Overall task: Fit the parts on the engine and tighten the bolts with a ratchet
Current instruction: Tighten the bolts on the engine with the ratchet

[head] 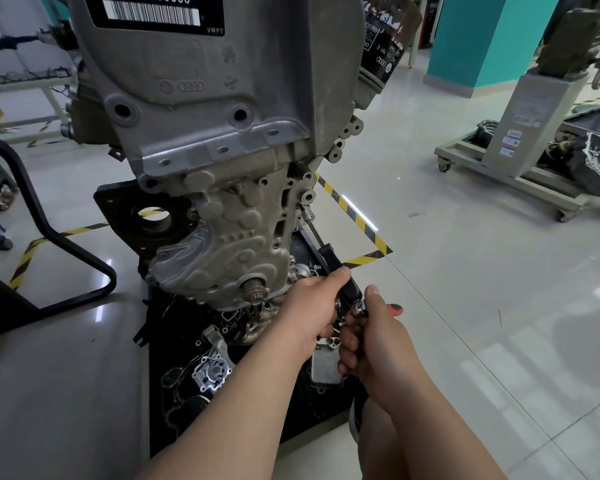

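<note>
Glossy pale floor tiles [430, 289] run through a workshop, crossed by yellow-and-black hazard tape [355, 218]. A teal pillar [482, 39] and a grey wheeled stand [520, 174] sit far right, and a bent black tube frame [66, 244] is on the left.

The tall grey cast-metal engine [222, 150] stands upright in the middle, with a black barcode label [153, 12] at its far end and a black oil filter [383, 53] on its far right side. It rests on a black base tray [160, 438] that holds loose parts near the person, among them a silver toothed pump housing [211, 374] and a pale rectangular metal cover [326, 367].

A thin steel extension bar with a black grip [329, 258] slants from a bolt hole on the engine's right flank towards the person. The left hand [312, 306] is wrapped round the near end of that black grip, thumb laid along its top. Just to its right, the right hand [371, 334] curls its fingers round a chrome-headed ratchet with an orange handle [359, 308], thumb raised beside the head. The orange tip pokes out to the right of the thumb. The two hands touch.
</note>
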`<control>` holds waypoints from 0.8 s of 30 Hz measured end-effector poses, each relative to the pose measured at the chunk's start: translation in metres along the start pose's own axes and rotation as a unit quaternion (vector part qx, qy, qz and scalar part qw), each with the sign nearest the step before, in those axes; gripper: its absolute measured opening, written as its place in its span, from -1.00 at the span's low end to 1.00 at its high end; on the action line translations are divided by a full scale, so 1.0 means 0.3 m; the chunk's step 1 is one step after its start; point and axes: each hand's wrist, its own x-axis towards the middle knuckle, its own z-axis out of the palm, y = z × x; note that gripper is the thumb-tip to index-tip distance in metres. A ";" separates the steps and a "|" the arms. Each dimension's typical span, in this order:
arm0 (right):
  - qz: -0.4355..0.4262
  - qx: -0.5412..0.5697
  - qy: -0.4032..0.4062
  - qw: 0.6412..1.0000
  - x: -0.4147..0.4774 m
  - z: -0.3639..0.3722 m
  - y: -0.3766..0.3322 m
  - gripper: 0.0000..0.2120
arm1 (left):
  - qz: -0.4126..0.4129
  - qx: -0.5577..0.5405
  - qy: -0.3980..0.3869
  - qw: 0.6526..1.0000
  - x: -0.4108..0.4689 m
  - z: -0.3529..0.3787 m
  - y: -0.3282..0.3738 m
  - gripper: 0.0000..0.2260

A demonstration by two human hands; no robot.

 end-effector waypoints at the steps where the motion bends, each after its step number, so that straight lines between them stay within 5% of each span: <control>1: -0.015 -0.033 0.007 0.999 0.004 -0.002 0.006 -0.38 | 0.001 0.000 0.002 1.000 -0.001 0.000 0.000 -0.78; 4: -0.081 -0.153 0.047 0.984 0.007 -0.007 0.013 -0.34 | 0.004 0.008 0.014 1.000 -0.002 -0.002 0.001 -0.79; 9: -0.157 -0.263 0.108 0.946 0.006 -0.014 0.018 -0.56 | 0.002 0.023 0.023 0.999 -0.004 -0.007 0.000 -0.77; 13: -0.207 -0.288 0.113 0.928 -0.003 -0.004 0.020 -0.77 | -0.002 0.036 0.027 0.999 -0.004 -0.010 -0.007 -0.75; 21: -0.243 -0.340 0.105 0.903 -0.025 0.007 0.026 -0.79 | 0.002 0.031 0.020 0.999 -0.004 -0.014 -0.004 -0.76; 24: -0.236 -0.284 0.105 0.923 -0.014 0.011 0.032 -0.87 | 0.001 0.035 0.024 0.999 -0.003 -0.019 -0.003 -0.75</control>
